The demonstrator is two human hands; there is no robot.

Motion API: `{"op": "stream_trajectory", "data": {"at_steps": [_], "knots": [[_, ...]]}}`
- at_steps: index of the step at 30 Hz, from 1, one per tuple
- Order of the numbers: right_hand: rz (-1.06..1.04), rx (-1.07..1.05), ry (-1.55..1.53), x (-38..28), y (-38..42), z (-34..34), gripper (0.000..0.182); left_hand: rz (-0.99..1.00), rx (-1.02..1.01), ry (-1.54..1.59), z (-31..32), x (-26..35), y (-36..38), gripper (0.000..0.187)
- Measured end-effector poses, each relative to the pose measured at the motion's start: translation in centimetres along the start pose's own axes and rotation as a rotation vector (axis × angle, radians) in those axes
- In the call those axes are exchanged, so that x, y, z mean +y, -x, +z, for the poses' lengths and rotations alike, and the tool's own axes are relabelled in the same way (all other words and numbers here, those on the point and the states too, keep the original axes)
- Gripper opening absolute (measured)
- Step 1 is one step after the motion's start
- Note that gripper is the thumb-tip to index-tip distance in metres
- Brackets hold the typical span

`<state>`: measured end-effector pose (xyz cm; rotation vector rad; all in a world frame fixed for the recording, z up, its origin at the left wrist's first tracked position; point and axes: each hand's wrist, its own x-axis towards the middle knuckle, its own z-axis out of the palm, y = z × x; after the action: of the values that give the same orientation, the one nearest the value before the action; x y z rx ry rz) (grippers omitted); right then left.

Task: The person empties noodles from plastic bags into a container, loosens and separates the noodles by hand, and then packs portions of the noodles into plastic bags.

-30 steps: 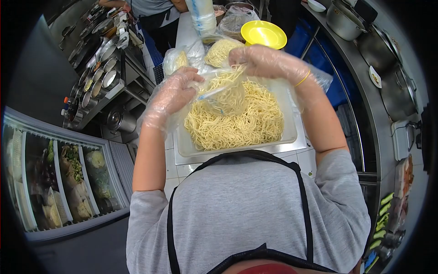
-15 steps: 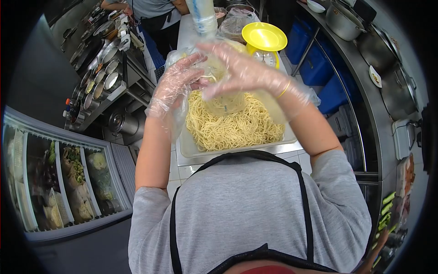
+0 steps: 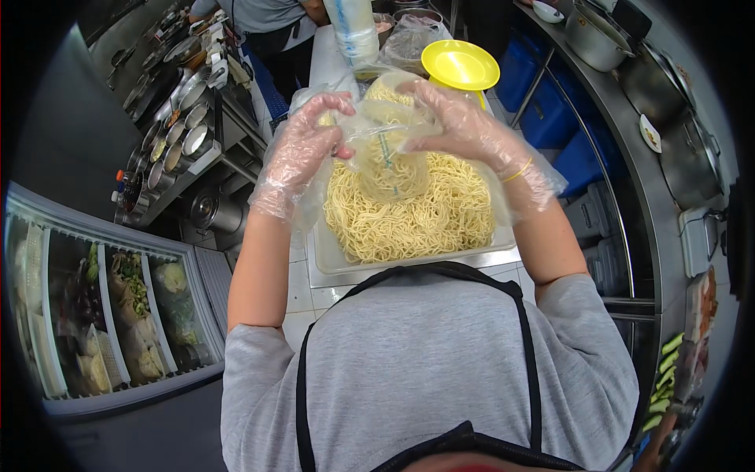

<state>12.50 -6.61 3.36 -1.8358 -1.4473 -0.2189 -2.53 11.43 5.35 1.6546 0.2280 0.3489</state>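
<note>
My right hand (image 3: 464, 130) has swung off the top of the clear plastic bag with green print (image 3: 384, 157), where it crossed near my left hand (image 3: 303, 149) half a second ago, and is now at the bag's right side. The bag stands more plainly in view between my hands, over the far part of the translucent rectangular tub (image 3: 344, 259), my landmark. Pale yellow noodles (image 3: 425, 224) lie heaped in the tub and show through the bag's film.

I have thin clear gloves on both hands and a yellow band (image 3: 517, 171) at my right wrist. My left fingers are bent at the bag's left edge, touching its film; I cannot tell whether they pinch it. My right fingers are spread, thumb well apart from the rest, against the other side.

Just beyond the tub, another bag of noodles (image 3: 387, 88) rests on the white desk (image 3: 324, 55). Beyond the tub to the right is a round yellow plastic dish (image 3: 461, 64); farther beyond the tub stands a tall bundle of clear film with blue print (image 3: 351, 35). Past the tub's far left, a co-worker in grey (image 3: 267, 14) stands beside the desk.
</note>
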Motion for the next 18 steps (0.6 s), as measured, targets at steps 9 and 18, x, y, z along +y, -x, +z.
{"op": "stream_trajectory", "data": {"at_steps": [9, 18], "knots": [[0.092, -0.351, 0.056, -1.7, -1.0, -2.4, 0.028, -0.299, -0.176, -0.384, -0.2, -1.0, -1.9, 0.032], [0.223, 0.007, -0.233, 4.7, 1.2, -1.6, 0.041, -0.142, -0.176, 0.225, 1.0, -1.5, -2.5, 0.053]]}}
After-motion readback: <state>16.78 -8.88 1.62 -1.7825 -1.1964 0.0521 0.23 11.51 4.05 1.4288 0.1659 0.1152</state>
